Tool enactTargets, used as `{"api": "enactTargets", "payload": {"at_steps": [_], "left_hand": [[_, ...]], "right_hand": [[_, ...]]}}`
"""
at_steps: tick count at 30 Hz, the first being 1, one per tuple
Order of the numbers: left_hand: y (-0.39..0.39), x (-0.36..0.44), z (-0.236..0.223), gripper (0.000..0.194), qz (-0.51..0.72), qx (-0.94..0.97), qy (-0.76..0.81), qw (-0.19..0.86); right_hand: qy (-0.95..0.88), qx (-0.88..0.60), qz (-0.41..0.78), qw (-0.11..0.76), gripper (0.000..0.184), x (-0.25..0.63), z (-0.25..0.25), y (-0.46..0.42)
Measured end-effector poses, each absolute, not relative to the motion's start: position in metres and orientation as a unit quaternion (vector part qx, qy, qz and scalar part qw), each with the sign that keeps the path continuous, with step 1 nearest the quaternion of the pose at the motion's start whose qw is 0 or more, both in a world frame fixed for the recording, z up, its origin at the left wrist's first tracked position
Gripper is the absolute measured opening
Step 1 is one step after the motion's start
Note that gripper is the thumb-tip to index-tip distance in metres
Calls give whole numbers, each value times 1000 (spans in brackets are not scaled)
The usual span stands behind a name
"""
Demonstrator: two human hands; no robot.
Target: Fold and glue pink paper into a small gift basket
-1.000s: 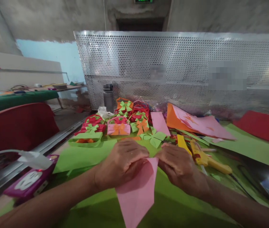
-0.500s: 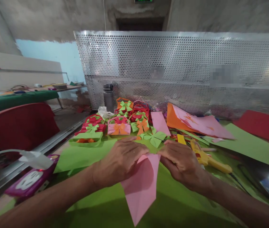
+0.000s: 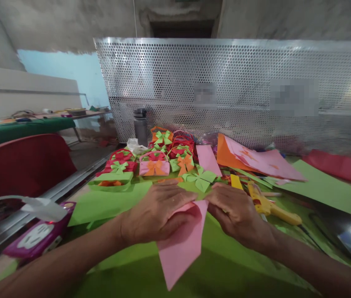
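Observation:
A folded piece of pink paper (image 3: pixel 183 248) hangs between my two hands, its pointed end toward me, above the green table surface (image 3: pixel 234 269). My left hand (image 3: pixel 159 211) grips its upper left side, the thumb lying over the paper. At the top right corner, my right hand (image 3: pixel 234 207) pinches the paper between thumb and fingers. Just beyond my hands lies a green paper bow piece (image 3: pixel 200 179). A yellow glue gun (image 3: pixel 273 209) rests to the right of my right hand.
Several small paper handbags with bows (image 3: pixel 155 166) stand behind my left hand, near a dark bottle (image 3: pixel 140 126). Pink sheets (image 3: pixel 265 163) and a green sheet (image 3: pixel 327 188) lie at right. A purple power strip (image 3: pixel 35 238) sits at left. A perforated metal panel (image 3: pixel 231 66) borders the back.
My left thumb has moved onto the pink paper, and the paper's upper left edge now curls over it. The lower point has swung slightly left. My right hand keeps its pinch.

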State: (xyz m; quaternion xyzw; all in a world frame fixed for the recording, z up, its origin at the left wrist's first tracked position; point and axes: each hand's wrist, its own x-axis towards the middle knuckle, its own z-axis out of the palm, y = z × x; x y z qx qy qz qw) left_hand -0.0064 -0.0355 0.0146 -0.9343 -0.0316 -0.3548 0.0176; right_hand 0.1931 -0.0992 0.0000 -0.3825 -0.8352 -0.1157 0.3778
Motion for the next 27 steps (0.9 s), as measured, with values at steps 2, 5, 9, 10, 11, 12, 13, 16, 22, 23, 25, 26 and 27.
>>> {"api": "enactTargets", "payload": {"at_steps": [2, 5, 9, 10, 11, 12, 13, 16, 22, 23, 25, 26, 27], "left_hand": [[-33, -5, 12, 16, -364, -930, -45, 15], [-33, -3, 12, 17, -383, -921, -68, 15], [-31, -2, 13, 24, -331, -939, -90, -14], [-29, -2, 12, 25, -313, -944, -98, -22], [-27, -3, 11, 26, -300, -947, -109, -29], [-24, -3, 9, 28, -297, -946, -123, -33], [-21, -4, 7, 29, -298, -944, -139, -38], [-12, -6, 3, 28, -299, -938, -168, -54], [-17, -6, 5, 30, -294, -940, -172, 16], [-20, -5, 6, 31, -290, -942, -168, 32], [-22, -4, 7, 32, -280, -946, -161, 39], [-22, -4, 7, 32, -274, -947, -165, 31], [-21, -4, 7, 32, -268, -947, -175, 16]], "right_hand": [[-839, -379, -116, 373, 23, 193, -1, -100], [-844, -378, -108, 364, 24, 192, -1, -101], [-835, -389, -93, 379, 26, 193, 0, -100], [-830, -396, -81, 384, 27, 193, 1, -100], [-825, -403, -69, 389, 29, 193, 2, -100], [-820, -410, -59, 394, 31, 194, 2, -100], [-815, -418, -52, 398, 33, 195, 3, -99], [-794, -444, -38, 414, 33, 198, 2, -97], [-799, -441, 37, 408, 12, 199, -1, -93], [-803, -431, 56, 408, 10, 199, -2, -93], [-802, -417, 84, 419, 11, 199, -3, -94], [-798, -414, 90, 428, 12, 199, -4, -94], [-794, -414, 92, 436, 14, 200, -5, -94]]}}
